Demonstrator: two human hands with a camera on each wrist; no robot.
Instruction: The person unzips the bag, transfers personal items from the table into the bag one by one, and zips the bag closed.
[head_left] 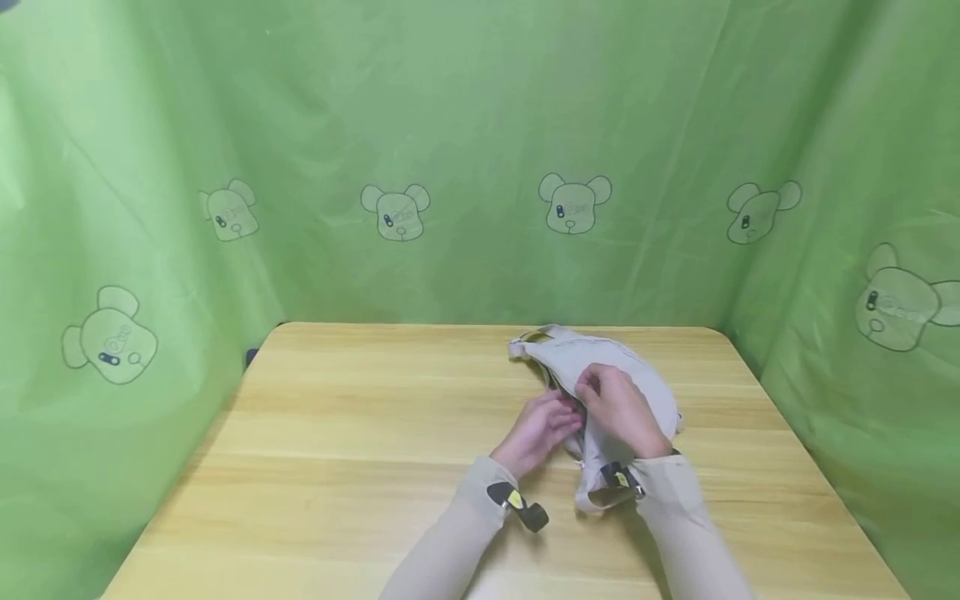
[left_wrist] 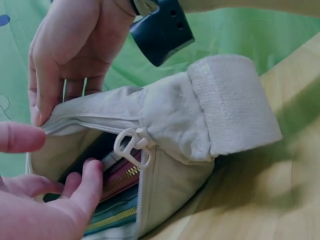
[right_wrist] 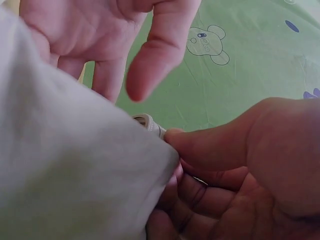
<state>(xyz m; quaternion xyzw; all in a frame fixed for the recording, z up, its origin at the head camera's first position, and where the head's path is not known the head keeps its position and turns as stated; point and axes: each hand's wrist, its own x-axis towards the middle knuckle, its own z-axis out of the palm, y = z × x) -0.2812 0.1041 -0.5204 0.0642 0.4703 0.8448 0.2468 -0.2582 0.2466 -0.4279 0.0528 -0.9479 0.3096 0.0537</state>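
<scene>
green curtain [head_left: 480, 100] with printed bear-like heads round the back and sides. wood-grain table [head_left: 360, 417] in front of it. pale grey bag [head_left: 654, 375] lies on the table right of centre, reaching near the far edge — side zip undone, mouth gaping toward the left hand. light sleeves [head_left: 453, 537] on both arms. right hand [head_left: 618, 406] pinches the bag's edge at the mouth, thumb against fingers. left hand [head_left: 536, 429] has its fingertips inside the mouth, fingers loose, thumb apart, no hold on anything seen. dark wrist bands [head_left: 535, 517] at both cuffs. inside the bag: maroon item [left_wrist: 120, 181] and teal item [left_wrist: 112, 214], each with a gold zip — smallest, a white zip pull [left_wrist: 142, 139] at the mouth's edge.
</scene>
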